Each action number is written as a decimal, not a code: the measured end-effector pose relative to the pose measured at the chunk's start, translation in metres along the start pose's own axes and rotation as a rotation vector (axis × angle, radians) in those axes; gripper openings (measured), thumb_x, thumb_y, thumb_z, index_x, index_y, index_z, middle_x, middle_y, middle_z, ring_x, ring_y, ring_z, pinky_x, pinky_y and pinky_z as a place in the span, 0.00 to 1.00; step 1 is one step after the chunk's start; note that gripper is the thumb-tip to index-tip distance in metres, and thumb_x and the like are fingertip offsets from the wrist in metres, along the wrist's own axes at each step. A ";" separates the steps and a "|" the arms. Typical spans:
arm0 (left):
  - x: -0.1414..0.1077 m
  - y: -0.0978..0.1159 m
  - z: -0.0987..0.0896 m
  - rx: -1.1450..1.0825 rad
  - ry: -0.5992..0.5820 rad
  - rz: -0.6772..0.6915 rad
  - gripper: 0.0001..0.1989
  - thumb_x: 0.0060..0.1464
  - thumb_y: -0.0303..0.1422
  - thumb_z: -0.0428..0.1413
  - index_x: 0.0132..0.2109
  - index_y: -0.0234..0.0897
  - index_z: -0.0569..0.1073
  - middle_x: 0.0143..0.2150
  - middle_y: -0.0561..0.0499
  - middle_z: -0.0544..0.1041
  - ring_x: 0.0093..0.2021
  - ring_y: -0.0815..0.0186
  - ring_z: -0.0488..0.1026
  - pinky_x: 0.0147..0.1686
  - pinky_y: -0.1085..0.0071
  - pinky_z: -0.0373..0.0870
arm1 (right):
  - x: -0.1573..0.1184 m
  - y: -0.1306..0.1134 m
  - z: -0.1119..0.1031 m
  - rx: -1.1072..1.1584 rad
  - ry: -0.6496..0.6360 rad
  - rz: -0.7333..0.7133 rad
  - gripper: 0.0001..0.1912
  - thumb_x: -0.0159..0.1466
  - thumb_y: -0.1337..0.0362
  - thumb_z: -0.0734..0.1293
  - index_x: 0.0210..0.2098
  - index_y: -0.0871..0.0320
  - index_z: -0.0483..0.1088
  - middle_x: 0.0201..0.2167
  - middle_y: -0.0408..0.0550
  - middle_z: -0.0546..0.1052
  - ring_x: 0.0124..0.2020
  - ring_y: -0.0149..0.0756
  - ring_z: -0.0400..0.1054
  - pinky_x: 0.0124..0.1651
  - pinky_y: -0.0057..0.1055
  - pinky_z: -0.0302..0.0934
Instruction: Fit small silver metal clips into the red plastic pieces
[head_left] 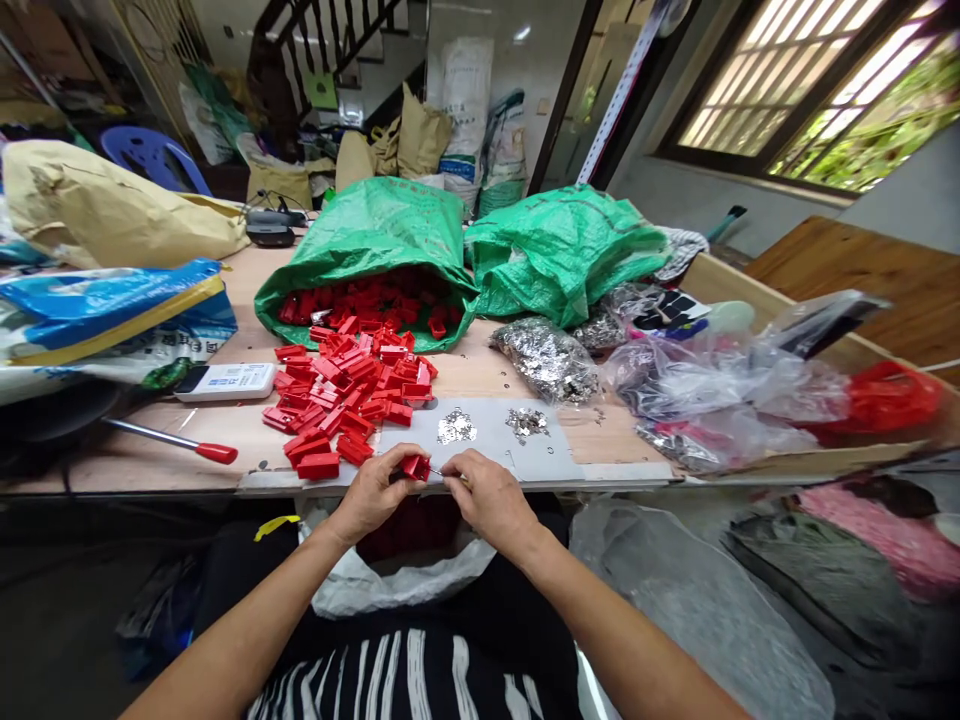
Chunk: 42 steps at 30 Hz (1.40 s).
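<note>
Left hand point(379, 495) pinching red plastic piece point(415, 467), right hand point(484, 492) pinching thin metal tool point(441, 473) against it, loose red pieces point(319, 465) nearby

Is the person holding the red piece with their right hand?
No, the left hand holds the red piece.

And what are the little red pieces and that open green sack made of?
The red pieces: probably hard plastic, smooth, judging by the crisp edges and shine. The green sack: likely woven plastic, slightly glossy, given its stiff creases.
</note>
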<state>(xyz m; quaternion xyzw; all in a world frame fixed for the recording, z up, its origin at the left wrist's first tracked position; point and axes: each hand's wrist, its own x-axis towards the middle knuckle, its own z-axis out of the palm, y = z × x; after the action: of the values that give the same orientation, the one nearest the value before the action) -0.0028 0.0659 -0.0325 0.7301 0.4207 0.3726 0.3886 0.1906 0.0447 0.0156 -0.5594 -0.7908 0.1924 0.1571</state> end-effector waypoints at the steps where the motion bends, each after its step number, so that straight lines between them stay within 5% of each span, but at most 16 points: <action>1: 0.000 0.000 0.000 -0.005 -0.004 0.005 0.14 0.52 0.29 0.56 0.47 0.40 0.70 0.42 0.50 0.76 0.41 0.65 0.72 0.44 0.68 0.66 | -0.001 0.000 0.000 -0.009 0.000 0.000 0.07 0.63 0.67 0.61 0.38 0.55 0.70 0.38 0.45 0.73 0.39 0.32 0.68 0.41 0.27 0.58; 22: 0.005 0.002 0.004 -0.029 0.036 0.003 0.21 0.47 0.23 0.56 0.50 0.43 0.73 0.46 0.49 0.78 0.47 0.60 0.73 0.49 0.64 0.66 | 0.015 -0.008 0.004 -0.178 -0.152 -0.088 0.12 0.64 0.71 0.57 0.41 0.54 0.69 0.40 0.45 0.72 0.40 0.33 0.69 0.39 0.25 0.58; 31: 0.007 0.012 0.010 -0.035 0.111 0.008 0.21 0.46 0.20 0.54 0.47 0.41 0.74 0.44 0.48 0.78 0.45 0.59 0.73 0.49 0.63 0.66 | 0.011 -0.011 0.014 -0.215 -0.097 -0.040 0.11 0.65 0.70 0.56 0.42 0.55 0.67 0.39 0.46 0.71 0.36 0.33 0.69 0.34 0.26 0.58; 35: -0.005 0.024 0.010 -0.034 0.213 -0.010 0.15 0.46 0.24 0.58 0.43 0.39 0.73 0.40 0.48 0.76 0.41 0.61 0.71 0.46 0.65 0.66 | 0.004 -0.007 0.010 -0.040 0.006 -0.097 0.10 0.66 0.67 0.55 0.44 0.56 0.65 0.40 0.47 0.69 0.38 0.34 0.68 0.39 0.29 0.60; 38: -0.017 0.035 0.006 -0.310 0.305 -0.145 0.11 0.48 0.29 0.59 0.42 0.38 0.72 0.40 0.50 0.75 0.42 0.63 0.71 0.48 0.66 0.64 | -0.001 -0.007 0.002 0.222 0.123 -0.173 0.10 0.68 0.65 0.53 0.44 0.56 0.63 0.40 0.49 0.70 0.42 0.35 0.66 0.46 0.31 0.59; 42: -0.027 0.048 -0.001 -1.076 0.254 -0.401 0.08 0.52 0.33 0.58 0.32 0.37 0.67 0.33 0.51 0.77 0.40 0.64 0.75 0.48 0.64 0.66 | -0.005 -0.019 -0.008 0.404 -0.008 -0.160 0.14 0.69 0.63 0.52 0.52 0.55 0.58 0.29 0.42 0.72 0.31 0.32 0.67 0.40 0.29 0.60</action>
<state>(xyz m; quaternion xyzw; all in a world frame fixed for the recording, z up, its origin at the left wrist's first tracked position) 0.0023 0.0255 0.0041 0.2860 0.3454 0.5377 0.7140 0.1803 0.0350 0.0314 -0.4514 -0.7787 0.3360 0.2775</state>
